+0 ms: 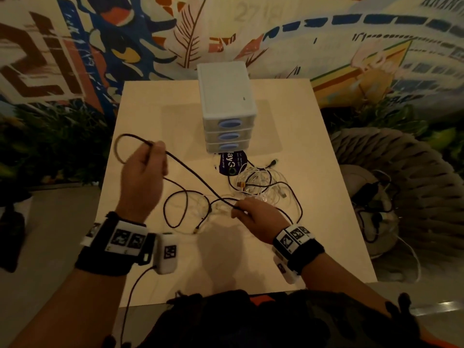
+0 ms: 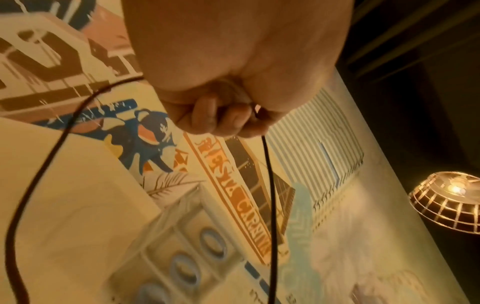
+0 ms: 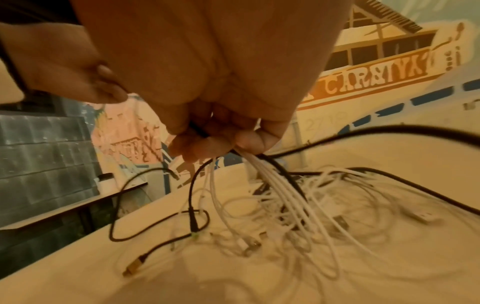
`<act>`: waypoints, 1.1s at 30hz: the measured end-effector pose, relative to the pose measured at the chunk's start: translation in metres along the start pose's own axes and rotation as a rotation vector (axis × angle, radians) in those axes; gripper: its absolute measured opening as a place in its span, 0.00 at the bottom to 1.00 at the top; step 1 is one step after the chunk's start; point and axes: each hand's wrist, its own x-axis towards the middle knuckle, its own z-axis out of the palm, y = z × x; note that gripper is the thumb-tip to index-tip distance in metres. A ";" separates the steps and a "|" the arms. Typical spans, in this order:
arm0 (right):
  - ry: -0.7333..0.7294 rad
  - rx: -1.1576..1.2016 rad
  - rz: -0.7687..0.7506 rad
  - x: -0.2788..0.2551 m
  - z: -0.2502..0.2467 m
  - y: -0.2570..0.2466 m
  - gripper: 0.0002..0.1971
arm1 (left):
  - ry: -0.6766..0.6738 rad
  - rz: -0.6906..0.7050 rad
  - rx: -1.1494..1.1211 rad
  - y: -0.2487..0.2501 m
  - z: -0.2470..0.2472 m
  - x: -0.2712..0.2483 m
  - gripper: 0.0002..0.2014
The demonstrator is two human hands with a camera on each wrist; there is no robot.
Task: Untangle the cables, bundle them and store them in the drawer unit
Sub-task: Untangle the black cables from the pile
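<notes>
Pinching a black cable (image 1: 193, 173) in curled fingers, the left hand (image 1: 143, 177) is raised above the tabletop (image 1: 155, 116), a loop arching off to its left. The right hand (image 1: 256, 214) sits lower, gripping white cables (image 3: 283, 191) and black strands together, just beside the tangle (image 1: 263, 182). Behind the tangle stands the drawer unit (image 1: 227, 106), all three drawers closed.

Lighting: dim, warm yellow. Lit lamp (image 2: 453, 202) glows at right in left wrist view. Soft shadows on table (image 1: 155, 259). Wrist views: motion blur, wide-angle bending at edges; cables (image 3: 298, 216) smeared, out of focus.
</notes>
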 end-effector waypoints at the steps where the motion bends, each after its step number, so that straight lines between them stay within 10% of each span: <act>1: 0.015 0.004 0.024 -0.002 -0.001 0.005 0.12 | 0.033 0.009 -0.029 0.000 -0.009 0.005 0.20; 5: 0.062 0.028 0.037 -0.003 -0.012 0.013 0.13 | 0.049 0.034 -0.136 0.004 -0.019 0.005 0.18; 13: 0.088 0.052 -0.068 0.008 -0.025 -0.022 0.10 | -0.633 -0.054 0.336 -0.006 0.045 -0.040 0.21; 17: 0.057 0.043 -0.086 0.009 -0.020 -0.029 0.11 | -0.528 -0.013 0.242 -0.008 0.058 -0.042 0.08; 29: 0.036 0.058 0.023 0.002 -0.018 0.015 0.13 | 0.030 0.023 -0.130 0.007 0.005 0.011 0.12; 33: 0.068 0.068 -0.018 0.004 -0.023 0.013 0.13 | -0.154 -0.068 -0.146 0.005 0.011 0.006 0.10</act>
